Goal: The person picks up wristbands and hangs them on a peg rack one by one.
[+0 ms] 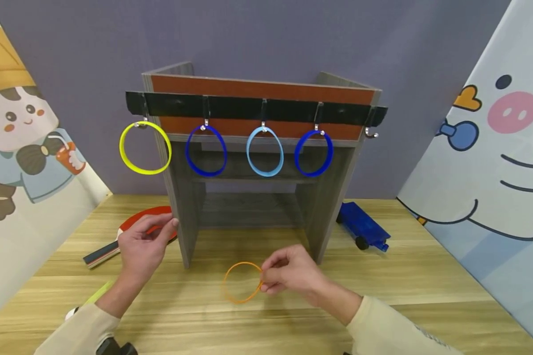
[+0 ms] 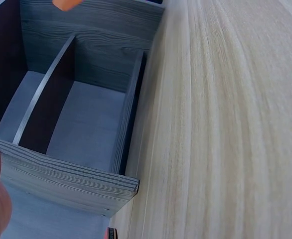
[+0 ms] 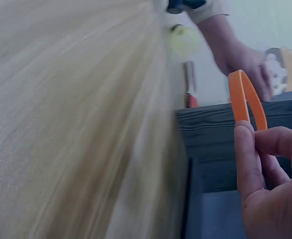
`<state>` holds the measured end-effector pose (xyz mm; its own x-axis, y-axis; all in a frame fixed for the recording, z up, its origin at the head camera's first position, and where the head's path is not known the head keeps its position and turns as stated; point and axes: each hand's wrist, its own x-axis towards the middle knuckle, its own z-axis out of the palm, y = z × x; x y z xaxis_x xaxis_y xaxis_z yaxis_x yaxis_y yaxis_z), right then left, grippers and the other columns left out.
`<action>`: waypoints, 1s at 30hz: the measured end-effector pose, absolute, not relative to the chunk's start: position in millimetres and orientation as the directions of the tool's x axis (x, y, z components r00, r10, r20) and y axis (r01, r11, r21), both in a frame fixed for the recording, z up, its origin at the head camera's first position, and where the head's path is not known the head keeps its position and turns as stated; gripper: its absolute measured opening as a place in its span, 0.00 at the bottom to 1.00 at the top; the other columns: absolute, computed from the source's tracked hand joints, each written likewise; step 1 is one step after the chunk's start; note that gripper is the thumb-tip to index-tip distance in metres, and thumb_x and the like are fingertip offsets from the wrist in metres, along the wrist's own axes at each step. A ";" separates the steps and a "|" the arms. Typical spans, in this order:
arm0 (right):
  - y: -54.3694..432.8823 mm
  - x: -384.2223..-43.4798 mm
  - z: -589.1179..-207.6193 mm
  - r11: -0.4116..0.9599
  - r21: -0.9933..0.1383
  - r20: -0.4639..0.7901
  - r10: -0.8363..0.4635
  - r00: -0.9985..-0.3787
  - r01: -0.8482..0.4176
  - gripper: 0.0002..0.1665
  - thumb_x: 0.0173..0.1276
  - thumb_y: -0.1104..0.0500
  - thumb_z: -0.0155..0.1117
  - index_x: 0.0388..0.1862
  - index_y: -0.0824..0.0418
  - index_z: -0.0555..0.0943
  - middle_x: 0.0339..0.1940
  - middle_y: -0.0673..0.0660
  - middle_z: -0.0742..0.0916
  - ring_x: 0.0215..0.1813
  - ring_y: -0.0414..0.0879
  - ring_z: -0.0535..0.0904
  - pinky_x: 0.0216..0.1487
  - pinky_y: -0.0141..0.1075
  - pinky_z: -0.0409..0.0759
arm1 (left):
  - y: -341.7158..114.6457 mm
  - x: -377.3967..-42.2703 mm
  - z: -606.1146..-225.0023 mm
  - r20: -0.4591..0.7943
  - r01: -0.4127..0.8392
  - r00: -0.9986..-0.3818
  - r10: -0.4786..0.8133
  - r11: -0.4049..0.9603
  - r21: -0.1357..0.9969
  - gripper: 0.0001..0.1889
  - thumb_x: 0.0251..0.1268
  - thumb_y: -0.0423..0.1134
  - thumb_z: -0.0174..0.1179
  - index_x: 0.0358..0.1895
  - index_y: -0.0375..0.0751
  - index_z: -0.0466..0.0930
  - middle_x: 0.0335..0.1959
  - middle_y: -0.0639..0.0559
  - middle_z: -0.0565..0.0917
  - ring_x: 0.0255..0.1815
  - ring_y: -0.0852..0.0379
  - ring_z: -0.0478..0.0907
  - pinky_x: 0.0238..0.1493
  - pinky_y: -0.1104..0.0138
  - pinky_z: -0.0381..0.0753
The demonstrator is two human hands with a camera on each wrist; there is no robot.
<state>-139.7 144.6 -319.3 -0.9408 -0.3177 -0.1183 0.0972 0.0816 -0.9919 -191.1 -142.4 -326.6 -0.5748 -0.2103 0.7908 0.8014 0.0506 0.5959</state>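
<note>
My right hand (image 1: 295,271) pinches a thin orange ring (image 3: 238,97) between thumb and fingers, low in front of the grey wooden shelf (image 1: 326,207). To the left, my left hand (image 1: 145,241) has its fingers loosely bent with nothing between them, the fingertips close to the shelf's left side panel. A black strip (image 1: 235,108) with hooks runs across the shelf's top front. From it hang a yellow ring (image 1: 147,172), a dark blue ring (image 1: 209,174), a light blue ring (image 1: 268,174) and another dark blue ring (image 1: 311,174). The rightmost hook (image 1: 371,134) holds no ring.
Behind my left hand lies a red table tennis paddle (image 1: 104,253). A blue toy vehicle (image 1: 364,223) stands right of the shelf. Some yellow-green object (image 1: 99,292) shows partly behind my left forearm. Cartoon-printed panels (image 1: 479,162) flank the wooden table (image 1: 404,276).
</note>
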 end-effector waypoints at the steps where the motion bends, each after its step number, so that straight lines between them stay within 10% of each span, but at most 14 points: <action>1: 148.0 -138.8 -315.9 0.072 -0.993 -0.115 -0.316 -0.942 0.097 0.09 0.53 0.74 0.67 0.34 0.77 0.79 0.27 0.66 0.84 0.28 0.53 0.84 0.32 0.43 0.84 | -142.2 -191.3 -326.7 0.791 0.803 -0.575 -0.210 0.044 0.595 0.09 0.44 0.09 0.60 0.33 0.12 0.78 0.26 0.39 0.82 0.29 0.62 0.83 0.31 0.77 0.80; 30: 244.1 -125.0 -207.1 -0.304 -0.931 0.257 -0.156 -0.954 -0.201 0.07 0.64 0.75 0.60 0.34 0.70 0.84 0.31 0.63 0.86 0.31 0.52 0.85 0.37 0.40 0.83 | -142.0 -189.2 -325.1 0.785 0.780 -0.584 -0.206 0.123 0.613 0.09 0.45 0.10 0.62 0.33 0.15 0.80 0.26 0.40 0.82 0.28 0.63 0.81 0.31 0.77 0.79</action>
<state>-125.0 244.1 -207.1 -0.9539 -0.1555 0.2565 -0.2009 -0.3039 -0.9313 -189.2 -142.0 -325.1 -0.5843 -0.2058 0.7850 0.7803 0.1233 0.6131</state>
